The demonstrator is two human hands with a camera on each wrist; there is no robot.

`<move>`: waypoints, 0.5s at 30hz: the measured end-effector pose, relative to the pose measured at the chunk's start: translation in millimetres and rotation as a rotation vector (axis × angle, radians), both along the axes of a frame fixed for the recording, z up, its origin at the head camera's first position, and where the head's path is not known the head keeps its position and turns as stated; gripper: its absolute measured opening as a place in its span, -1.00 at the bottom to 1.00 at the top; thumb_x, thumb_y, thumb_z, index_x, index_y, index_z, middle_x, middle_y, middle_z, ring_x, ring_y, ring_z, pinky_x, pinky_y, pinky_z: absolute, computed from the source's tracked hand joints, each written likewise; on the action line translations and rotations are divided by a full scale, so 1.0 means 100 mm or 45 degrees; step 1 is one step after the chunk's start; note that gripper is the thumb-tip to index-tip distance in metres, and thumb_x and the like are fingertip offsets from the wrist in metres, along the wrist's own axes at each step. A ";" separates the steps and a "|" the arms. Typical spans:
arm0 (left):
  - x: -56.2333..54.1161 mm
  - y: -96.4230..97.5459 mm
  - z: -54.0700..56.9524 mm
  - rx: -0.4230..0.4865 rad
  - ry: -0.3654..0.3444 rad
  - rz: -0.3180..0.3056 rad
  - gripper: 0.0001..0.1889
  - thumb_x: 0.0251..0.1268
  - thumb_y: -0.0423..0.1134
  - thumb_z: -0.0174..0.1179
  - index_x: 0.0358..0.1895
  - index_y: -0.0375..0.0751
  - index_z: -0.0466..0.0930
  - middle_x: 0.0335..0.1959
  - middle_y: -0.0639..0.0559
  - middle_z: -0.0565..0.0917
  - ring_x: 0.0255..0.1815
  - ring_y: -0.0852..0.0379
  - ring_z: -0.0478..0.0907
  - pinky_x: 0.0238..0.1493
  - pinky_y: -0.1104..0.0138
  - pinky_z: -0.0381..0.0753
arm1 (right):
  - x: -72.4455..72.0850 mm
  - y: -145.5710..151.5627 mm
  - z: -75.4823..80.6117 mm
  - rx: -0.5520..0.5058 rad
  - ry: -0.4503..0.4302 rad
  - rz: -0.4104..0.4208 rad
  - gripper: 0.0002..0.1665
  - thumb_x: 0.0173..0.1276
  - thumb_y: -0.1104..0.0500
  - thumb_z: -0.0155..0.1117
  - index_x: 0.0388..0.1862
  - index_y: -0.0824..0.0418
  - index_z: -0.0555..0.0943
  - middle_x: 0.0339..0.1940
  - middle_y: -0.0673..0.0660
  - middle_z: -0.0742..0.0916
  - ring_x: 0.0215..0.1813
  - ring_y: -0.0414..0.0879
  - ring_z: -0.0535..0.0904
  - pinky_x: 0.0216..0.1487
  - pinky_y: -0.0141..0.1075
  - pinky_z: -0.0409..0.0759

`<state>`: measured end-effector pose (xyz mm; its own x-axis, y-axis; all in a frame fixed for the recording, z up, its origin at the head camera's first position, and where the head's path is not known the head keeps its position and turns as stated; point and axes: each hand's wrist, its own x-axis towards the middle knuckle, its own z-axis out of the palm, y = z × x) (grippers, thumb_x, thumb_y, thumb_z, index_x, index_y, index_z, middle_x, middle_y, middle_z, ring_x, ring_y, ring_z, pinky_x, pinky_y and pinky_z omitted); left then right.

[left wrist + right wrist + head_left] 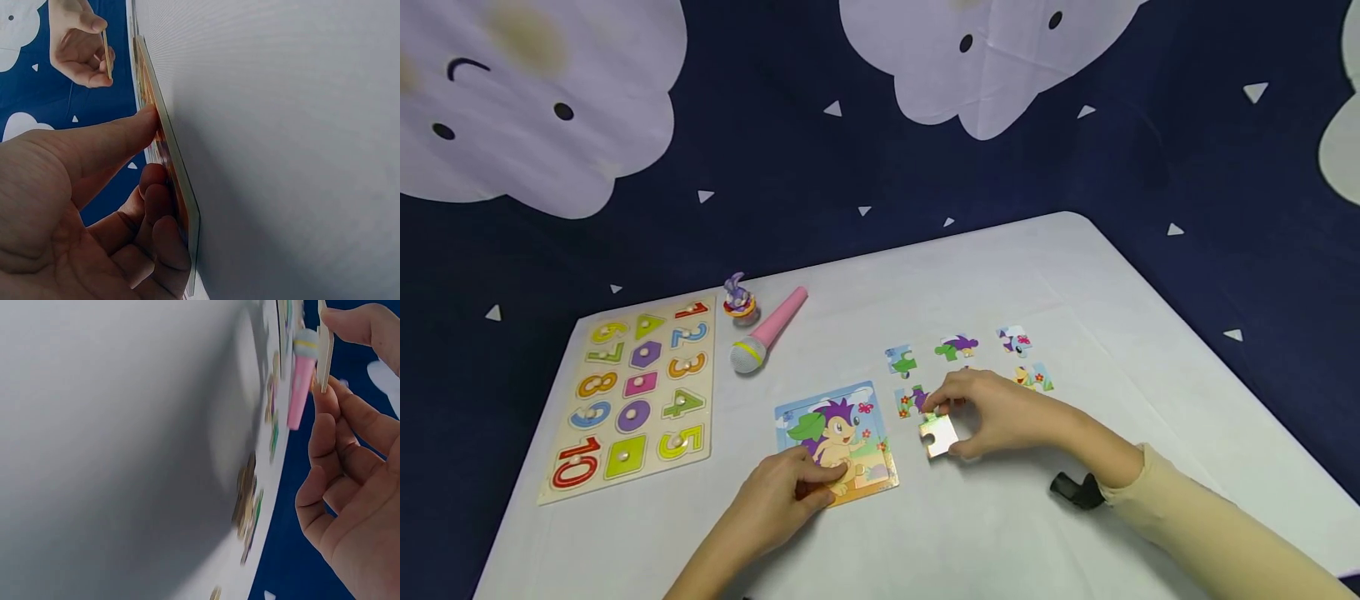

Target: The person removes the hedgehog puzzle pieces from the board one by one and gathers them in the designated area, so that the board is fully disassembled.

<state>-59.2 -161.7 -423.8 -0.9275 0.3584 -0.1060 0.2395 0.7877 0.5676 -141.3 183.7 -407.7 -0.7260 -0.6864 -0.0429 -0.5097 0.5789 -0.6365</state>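
In the head view my left hand (778,500) rests on the lower left corner of a square puzzle board (842,433) with a purple-haired hedgehog picture. The left wrist view shows its thumb and fingertips against the board's upper face, near the edge (178,169). Between thumb and fingers, my right hand (1000,408) pinches a jigsaw piece (938,435), tilted and shiny with glare, just above the table. Seen edge-on in the right wrist view, that piece (325,350) has its picture hidden. Several loose pieces (957,347) lie beyond this hand, one partly covered by it.
A wooden number-and-shape board (722,400) lies at the left of the white table. Beside it are a pink toy microphone (778,321) and a small purple rabbit figure (740,300). A black object (1077,490) sits by the right forearm.
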 end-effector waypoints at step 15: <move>-0.02 -0.02 0.02 0.036 -0.037 -0.016 -0.63 0.18 -0.24 0.60 0.07 0.16 0.88 -0.48 0.29 0.45 -0.48 0.38 0.30 -0.46 0.45 0.33 | 0.02 0.58 -0.06 -0.071 0.013 -0.092 -0.51 0.21 0.15 0.65 0.14 0.03 0.77 -0.08 -0.23 0.74 -0.04 -0.19 0.65 0.06 -0.33 0.66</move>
